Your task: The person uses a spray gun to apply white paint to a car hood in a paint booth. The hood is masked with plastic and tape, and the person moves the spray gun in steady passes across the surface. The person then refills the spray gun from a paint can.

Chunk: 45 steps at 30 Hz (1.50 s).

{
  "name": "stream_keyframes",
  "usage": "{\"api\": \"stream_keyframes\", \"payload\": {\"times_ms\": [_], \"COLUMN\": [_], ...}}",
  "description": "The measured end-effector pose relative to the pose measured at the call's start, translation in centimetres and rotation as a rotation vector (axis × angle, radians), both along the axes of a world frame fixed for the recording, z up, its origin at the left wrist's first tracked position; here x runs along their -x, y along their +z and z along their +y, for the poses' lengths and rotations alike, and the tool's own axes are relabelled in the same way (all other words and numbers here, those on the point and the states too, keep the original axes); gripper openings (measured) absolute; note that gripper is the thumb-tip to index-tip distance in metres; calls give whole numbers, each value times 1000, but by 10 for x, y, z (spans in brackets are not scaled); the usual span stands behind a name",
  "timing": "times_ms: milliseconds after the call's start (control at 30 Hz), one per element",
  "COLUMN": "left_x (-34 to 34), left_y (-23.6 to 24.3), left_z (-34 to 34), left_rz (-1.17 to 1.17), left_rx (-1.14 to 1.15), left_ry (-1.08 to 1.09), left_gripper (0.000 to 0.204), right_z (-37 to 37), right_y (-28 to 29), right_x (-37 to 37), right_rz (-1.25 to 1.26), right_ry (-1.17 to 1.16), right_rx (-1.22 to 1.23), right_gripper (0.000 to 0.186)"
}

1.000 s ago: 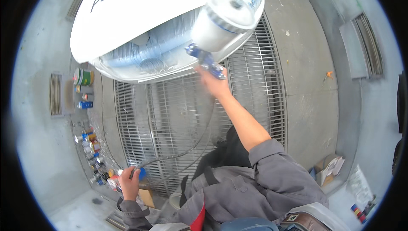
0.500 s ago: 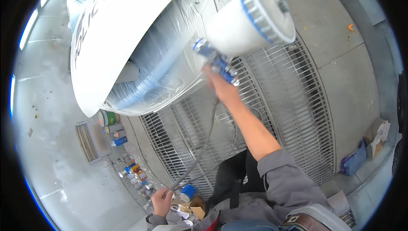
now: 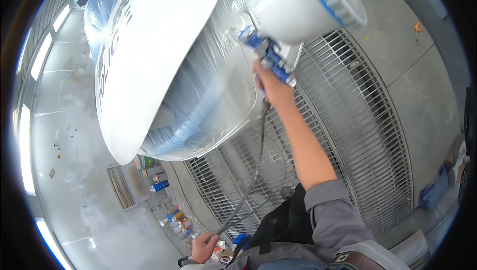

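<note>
My right hand [image 3: 272,83] grips a blue-and-silver spray gun [image 3: 268,53] with a large white cup [image 3: 303,9] on top, held over the front of a white vehicle covered in masking plastic [image 3: 194,98]. A long white panel with black lettering [image 3: 151,31] stands out from the vehicle above the wrapped opening, left of the gun. A dark air hose [image 3: 248,185] runs down from the gun to my left hand [image 3: 203,245], which is closed around it at the lower edge. A faint pale haze hangs near the gun.
Under me is a metal floor grating [image 3: 353,135], with concrete slabs [image 3: 422,96] to the right. Paint cans [image 3: 181,220], a green tub [image 3: 144,162] and a filter vent [image 3: 124,188] line the lower left wall. Lit panels [image 3: 25,148] run along the left wall; bags and cardboard [image 3: 435,188] lie at right.
The view has turned, bringing the lit left wall into sight. My right hand with the gun has moved right and up in the picture. My left hand still holds the hose, lower in view.
</note>
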<state>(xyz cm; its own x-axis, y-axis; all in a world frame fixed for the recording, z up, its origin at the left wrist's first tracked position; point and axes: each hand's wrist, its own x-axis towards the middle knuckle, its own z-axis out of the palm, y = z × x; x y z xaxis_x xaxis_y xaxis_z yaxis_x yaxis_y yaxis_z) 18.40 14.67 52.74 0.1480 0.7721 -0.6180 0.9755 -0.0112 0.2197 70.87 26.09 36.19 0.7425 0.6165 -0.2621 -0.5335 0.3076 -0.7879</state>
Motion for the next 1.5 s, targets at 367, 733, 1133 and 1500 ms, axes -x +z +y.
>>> {"api": "stream_keyframes", "payload": {"times_ms": [367, 733, 1133, 1500], "left_x": [88, 228, 223, 143], "left_y": [11, -25, -5, 29], "left_z": [58, 119, 82, 62], "left_rz": [-186, -566, -683, -716], "left_rx": [130, 194, 288, 262], "left_ry": [-33, -465, -184, -52], "left_gripper": [29, 33, 33, 26], "right_z": [-46, -41, 84, 123], "right_y": [180, 392, 429, 426], "right_x": [-41, 80, 91, -18], "right_rz": [-402, -861, -840, -994], "right_ry": [-142, 103, 444, 309], "right_rx": [268, 700, 765, 929], "right_gripper": [23, 24, 28, 34]}}
